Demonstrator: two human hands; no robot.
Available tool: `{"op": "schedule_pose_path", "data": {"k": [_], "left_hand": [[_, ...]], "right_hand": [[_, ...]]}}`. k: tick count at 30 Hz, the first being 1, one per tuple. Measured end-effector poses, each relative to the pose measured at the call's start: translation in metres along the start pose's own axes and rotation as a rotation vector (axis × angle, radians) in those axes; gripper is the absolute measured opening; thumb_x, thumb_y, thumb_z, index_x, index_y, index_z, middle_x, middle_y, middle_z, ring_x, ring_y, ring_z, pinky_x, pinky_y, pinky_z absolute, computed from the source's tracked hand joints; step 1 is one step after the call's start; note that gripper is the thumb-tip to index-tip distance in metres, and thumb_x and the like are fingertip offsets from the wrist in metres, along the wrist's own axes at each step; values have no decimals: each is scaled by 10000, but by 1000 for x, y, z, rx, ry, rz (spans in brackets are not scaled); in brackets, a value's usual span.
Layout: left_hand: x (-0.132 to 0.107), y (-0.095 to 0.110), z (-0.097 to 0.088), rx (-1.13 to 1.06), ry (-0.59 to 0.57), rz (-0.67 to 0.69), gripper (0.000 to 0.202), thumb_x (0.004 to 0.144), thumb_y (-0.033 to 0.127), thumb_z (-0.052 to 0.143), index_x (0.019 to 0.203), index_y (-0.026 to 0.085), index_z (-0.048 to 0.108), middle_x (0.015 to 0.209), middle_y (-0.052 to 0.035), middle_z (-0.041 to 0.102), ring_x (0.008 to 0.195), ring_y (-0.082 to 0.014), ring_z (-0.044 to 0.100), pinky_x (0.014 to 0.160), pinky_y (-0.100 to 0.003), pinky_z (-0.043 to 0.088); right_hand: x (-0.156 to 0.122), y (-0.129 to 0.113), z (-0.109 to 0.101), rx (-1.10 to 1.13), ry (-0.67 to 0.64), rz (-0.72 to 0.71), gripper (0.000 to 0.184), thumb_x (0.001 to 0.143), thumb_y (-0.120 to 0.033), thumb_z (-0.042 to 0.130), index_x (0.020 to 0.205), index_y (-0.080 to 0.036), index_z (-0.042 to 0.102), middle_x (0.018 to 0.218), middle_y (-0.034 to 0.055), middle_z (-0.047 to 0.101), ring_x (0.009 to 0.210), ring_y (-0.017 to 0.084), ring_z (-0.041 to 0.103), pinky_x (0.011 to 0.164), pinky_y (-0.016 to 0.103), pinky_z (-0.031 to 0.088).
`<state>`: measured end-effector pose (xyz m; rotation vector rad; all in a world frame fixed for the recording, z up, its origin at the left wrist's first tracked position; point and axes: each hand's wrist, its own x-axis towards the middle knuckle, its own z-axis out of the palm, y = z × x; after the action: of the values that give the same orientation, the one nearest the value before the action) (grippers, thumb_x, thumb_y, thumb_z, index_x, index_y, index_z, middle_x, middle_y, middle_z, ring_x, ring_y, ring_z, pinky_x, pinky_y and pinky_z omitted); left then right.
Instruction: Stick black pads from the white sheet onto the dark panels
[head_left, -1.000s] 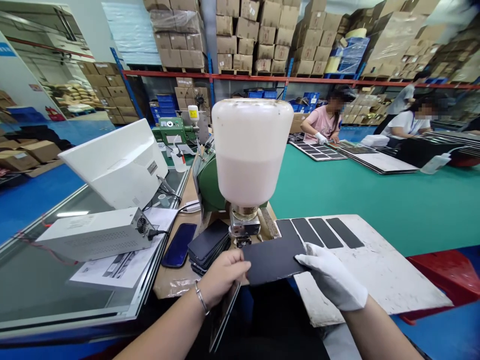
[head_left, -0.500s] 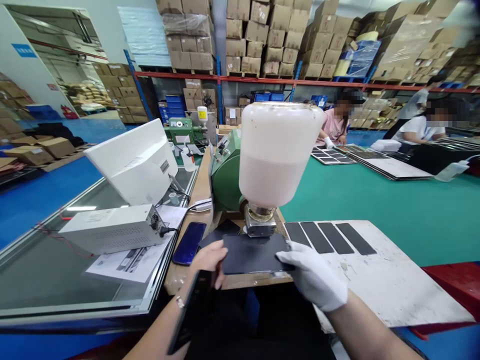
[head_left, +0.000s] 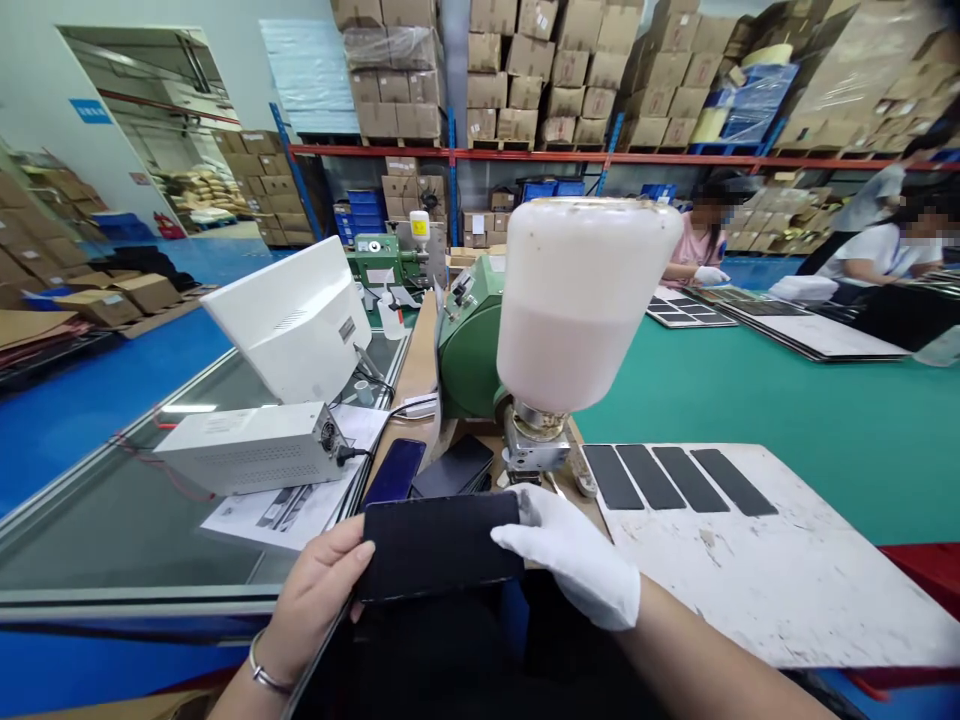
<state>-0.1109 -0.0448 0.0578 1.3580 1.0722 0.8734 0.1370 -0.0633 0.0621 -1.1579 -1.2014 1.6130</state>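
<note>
The bare left hand (head_left: 311,600) sits at the lower left of the frame, gripping the left end of a matte black rectangular panel (head_left: 439,545), its fingers curled against the edge, with a thin silver bangle (head_left: 262,675) on the wrist. A thin dark slab (head_left: 319,665) runs from that hand down to the bottom edge. The right hand, in a white cotton glove (head_left: 570,555), is closed on the panel's right end, so the panel lies between both hands at lower centre. Just beyond it, on a tan-topped bench (head_left: 412,380), lie a small stack of glossy black panels (head_left: 454,467) and a dark blue glassy slab (head_left: 394,470). Above them, a milky plastic bottle (head_left: 577,300), rounded and part-filled, stands on a steel fitting (head_left: 536,440) beside a green enamelled machine housing (head_left: 469,350). To the right, a scuffed white board (head_left: 780,585) carries four dark rounded strips (head_left: 675,478) in a row. To the left, a ribbed white metal box (head_left: 251,448) rests on printed paper (head_left: 277,520) atop a glass surface (head_left: 97,510), below a white plastic monitor back (head_left: 292,320). At the upper right, past a green bench (head_left: 720,390), a co-worker's gloved hand (head_left: 709,275) rests near dark panels. Cardboard cartons (head_left: 525,80) fill the red-beamed racks along the top.
</note>
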Motion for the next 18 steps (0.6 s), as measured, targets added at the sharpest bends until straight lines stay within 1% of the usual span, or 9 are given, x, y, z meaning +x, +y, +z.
{"op": "schedule_pose_path", "data": {"k": [2, 4, 6, 8, 9, 12, 14, 17, 18], "left_hand": [[9, 13, 16, 153, -218, 100, 243, 808, 289, 523, 924, 160, 693, 659, -32, 636, 523, -133, 521, 546, -236, 437], [21, 23, 35, 287, -459, 178, 235, 825, 236, 486, 849, 157, 706, 717, -43, 648, 633, -160, 556, 629, -244, 431], [35, 25, 55, 333, -605, 202, 237, 820, 222, 485, 767, 152, 705, 677, -32, 636, 618, -151, 542, 589, -225, 399], [51, 17, 72, 257, -631, 150, 224, 806, 256, 523, 734, 142, 702, 644, -24, 624, 566, -125, 517, 537, -205, 375], [60, 11, 78, 182, -638, 95, 231, 801, 296, 541, 764, 136, 703, 621, -21, 614, 528, -110, 505, 498, -194, 365], [82, -13, 93, -100, -670, -71, 404, 815, 441, 504, 975, 106, 662, 511, 12, 544, 337, -56, 393, 335, -162, 264], [91, -25, 103, -277, -705, -101, 525, 822, 502, 460, 1122, 90, 588, 449, 43, 501, 252, -39, 316, 282, -156, 206], [91, -29, 115, -459, -734, -84, 629, 800, 538, 468, 1252, 99, 482, 415, 59, 503, 226, -41, 322, 289, -148, 216], [89, -27, 116, -466, -703, -113, 621, 810, 527, 456, 1265, 104, 471, 395, 65, 496, 222, -45, 327, 300, -150, 220]], "right_hand": [[-5, 7, -16, -135, 66, 93, 450, 637, -328, 724, 1022, -154, 566, 924, 58, 655, 807, 176, 613, 684, 273, 484], [-12, 13, -29, -300, 64, 142, 551, 548, -296, 784, 1040, -173, 568, 916, 46, 656, 768, 166, 612, 636, 252, 481], [-19, 20, -37, -398, 5, 161, 459, 535, -256, 781, 953, -173, 611, 830, 23, 664, 687, 150, 602, 569, 231, 460], [-26, 25, -42, -364, -25, 187, 273, 579, -233, 743, 817, -153, 635, 720, 6, 655, 613, 135, 583, 529, 222, 439], [-30, 26, -44, -283, -22, 190, 227, 598, -228, 729, 786, -143, 634, 701, 7, 653, 609, 136, 585, 542, 229, 446], [-39, 22, -50, 104, 56, 101, 342, 626, -246, 722, 938, -143, 629, 845, 45, 681, 743, 177, 631, 701, 299, 495], [-42, 16, -55, 307, 122, 38, 418, 639, -252, 714, 1030, -148, 607, 921, 73, 680, 802, 199, 639, 767, 337, 495], [-40, 7, -60, 400, 167, 27, 330, 632, -234, 712, 938, -137, 631, 807, 63, 679, 702, 187, 632, 691, 324, 503], [-38, 4, -59, 403, 167, 30, 280, 626, -226, 714, 879, -133, 637, 757, 51, 670, 662, 175, 621, 663, 312, 497]]}}
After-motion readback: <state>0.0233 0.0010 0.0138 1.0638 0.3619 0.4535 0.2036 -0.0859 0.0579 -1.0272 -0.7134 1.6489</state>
